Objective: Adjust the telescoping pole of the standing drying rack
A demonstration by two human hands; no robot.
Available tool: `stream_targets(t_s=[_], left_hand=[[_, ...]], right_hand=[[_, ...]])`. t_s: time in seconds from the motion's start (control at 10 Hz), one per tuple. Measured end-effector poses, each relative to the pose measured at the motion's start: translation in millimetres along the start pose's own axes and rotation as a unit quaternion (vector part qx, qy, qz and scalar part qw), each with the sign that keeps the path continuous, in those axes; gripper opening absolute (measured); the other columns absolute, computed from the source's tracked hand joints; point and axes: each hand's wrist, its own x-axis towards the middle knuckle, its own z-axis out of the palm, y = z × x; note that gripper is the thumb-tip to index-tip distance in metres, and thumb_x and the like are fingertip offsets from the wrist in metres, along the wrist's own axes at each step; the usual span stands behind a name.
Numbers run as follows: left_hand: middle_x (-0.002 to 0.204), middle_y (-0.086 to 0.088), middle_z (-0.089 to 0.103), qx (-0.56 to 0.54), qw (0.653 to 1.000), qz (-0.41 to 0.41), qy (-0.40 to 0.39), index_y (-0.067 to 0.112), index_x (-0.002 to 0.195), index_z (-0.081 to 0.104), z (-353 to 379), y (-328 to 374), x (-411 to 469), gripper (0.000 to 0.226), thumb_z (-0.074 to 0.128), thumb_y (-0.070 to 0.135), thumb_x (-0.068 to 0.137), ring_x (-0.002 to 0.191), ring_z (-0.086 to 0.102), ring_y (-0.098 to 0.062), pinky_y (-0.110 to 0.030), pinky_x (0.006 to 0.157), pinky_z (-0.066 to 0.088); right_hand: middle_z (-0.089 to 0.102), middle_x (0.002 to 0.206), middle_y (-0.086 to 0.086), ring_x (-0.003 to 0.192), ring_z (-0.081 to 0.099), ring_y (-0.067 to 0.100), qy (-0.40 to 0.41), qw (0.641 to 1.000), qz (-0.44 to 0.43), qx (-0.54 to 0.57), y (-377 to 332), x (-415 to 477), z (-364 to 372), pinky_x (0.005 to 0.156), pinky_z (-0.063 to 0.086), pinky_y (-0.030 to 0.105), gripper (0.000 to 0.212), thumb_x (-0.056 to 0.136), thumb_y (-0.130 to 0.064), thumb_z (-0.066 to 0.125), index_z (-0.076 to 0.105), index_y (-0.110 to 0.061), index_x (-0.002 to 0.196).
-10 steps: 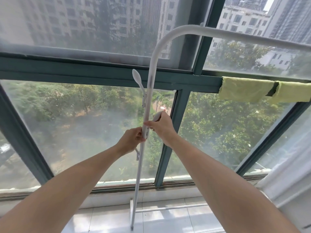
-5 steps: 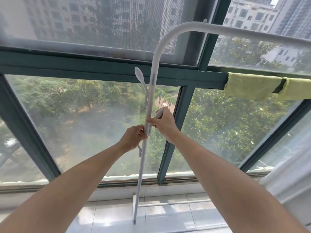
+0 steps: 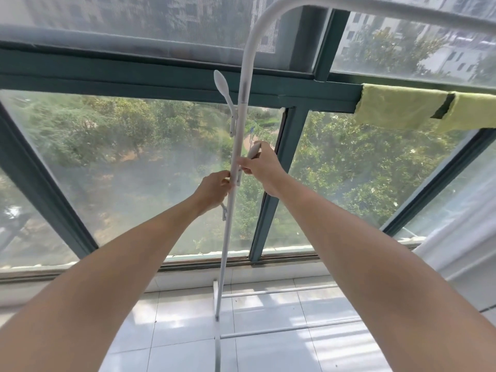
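The white telescoping pole (image 3: 228, 232) of the drying rack stands upright in front of the window and curves over at the top into a horizontal bar (image 3: 402, 14). My left hand (image 3: 214, 187) is closed around the pole at mid height from the left. My right hand (image 3: 261, 166) is just above it on the right, pinching a white lever clip (image 3: 254, 150) that sticks out from the pole. Another white lever clip (image 3: 224, 88) points up and left higher on the pole. A third small clip (image 3: 223, 212) shows below my left hand.
The rack's white base rails (image 3: 281, 291) lie on the pale tiled floor (image 3: 188, 331). A yellow-green cloth (image 3: 402, 108) hangs on the dark green window frame (image 3: 284, 167) at upper right. A white curtain (image 3: 461, 237) hangs at the right.
The view has tilted downward, so the rack's top bar sits higher in frame and more floor shows. Both hands keep their hold at the same spot on the pole.
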Motion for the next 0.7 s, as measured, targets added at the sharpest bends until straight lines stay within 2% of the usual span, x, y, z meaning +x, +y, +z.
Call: stream_targets(t_s=[0.1,0.2,0.3,0.4,0.5,0.6,0.7], left_hand=[[0.114,-0.016,0.066,-0.005,1.0,-0.007,0.005,0.008,0.115,0.058,1,2,-1,0.026,0.047,0.014,0.092,0.105,0.059,-0.034,-0.026,0.072,0.047],[0.118,-0.017,0.064,-0.003,1.0,-0.011,0.01,0.005,0.117,0.056,3,5,-3,0.029,0.046,0.015,0.093,0.107,0.058,-0.034,-0.034,0.082,0.046],[0.12,-0.016,0.063,-0.001,1.0,-0.012,0.01,0.005,0.12,0.055,4,5,-5,0.03,0.045,0.016,0.093,0.106,0.058,-0.033,-0.034,0.082,0.046],[0.122,-0.014,0.062,0.007,1.0,-0.012,0.016,0.008,0.122,0.054,5,6,-10,0.033,0.044,0.019,0.093,0.103,0.058,-0.028,-0.032,0.081,0.045],[0.122,-0.011,0.061,0.02,0.999,-0.007,0.031,0.011,0.122,0.055,6,4,-15,0.033,0.043,0.021,0.093,0.098,0.055,-0.021,-0.026,0.073,0.043],[0.125,-0.01,0.059,0.052,0.998,-0.003,0.037,0.014,0.121,0.054,11,0,-31,0.032,0.042,0.025,0.093,0.093,0.053,-0.019,-0.018,0.059,0.038],[0.132,-0.013,0.054,0.036,0.999,-0.008,0.023,0.013,0.123,0.052,23,-4,-41,0.035,0.042,0.027,0.093,0.104,0.053,-0.025,-0.026,0.072,0.044]], right_hand=[[0.046,0.092,0.014,0.08,0.048,0.025,0.0,1.0,0.011,0.01,2,1,0,0.076,0.051,0.034,0.039,0.084,0.0,0.065,0.046,0.004,0.119],[0.046,0.092,0.013,0.081,0.048,0.025,0.001,1.0,0.019,0.012,2,0,2,0.083,0.053,0.042,0.041,0.086,-0.001,0.063,0.045,0.002,0.122],[0.048,0.092,0.015,0.08,0.05,0.025,-0.001,1.0,0.021,0.007,1,-3,1,0.087,0.052,0.047,0.026,0.086,-0.002,0.062,0.049,-0.001,0.108],[0.059,0.099,0.019,0.089,0.059,0.03,-0.011,0.999,0.026,0.024,4,-11,-1,0.093,0.049,0.047,0.031,0.088,-0.004,0.061,0.05,-0.012,0.115],[0.06,0.119,0.019,0.105,0.06,0.03,-0.015,0.999,0.028,0.021,1,-26,-5,0.098,0.049,0.042,0.067,0.089,-0.009,0.061,0.028,-0.01,0.148],[0.059,0.123,0.014,0.103,0.059,0.023,0.03,0.999,0.021,0.017,15,-57,-26,0.101,0.047,0.042,0.074,0.091,-0.011,0.058,0.018,-0.007,0.152],[0.06,0.119,0.012,0.1,0.059,0.021,0.07,0.997,0.025,0.036,32,-80,-49,0.101,0.047,0.042,0.069,0.092,-0.01,0.056,0.021,-0.006,0.151]])
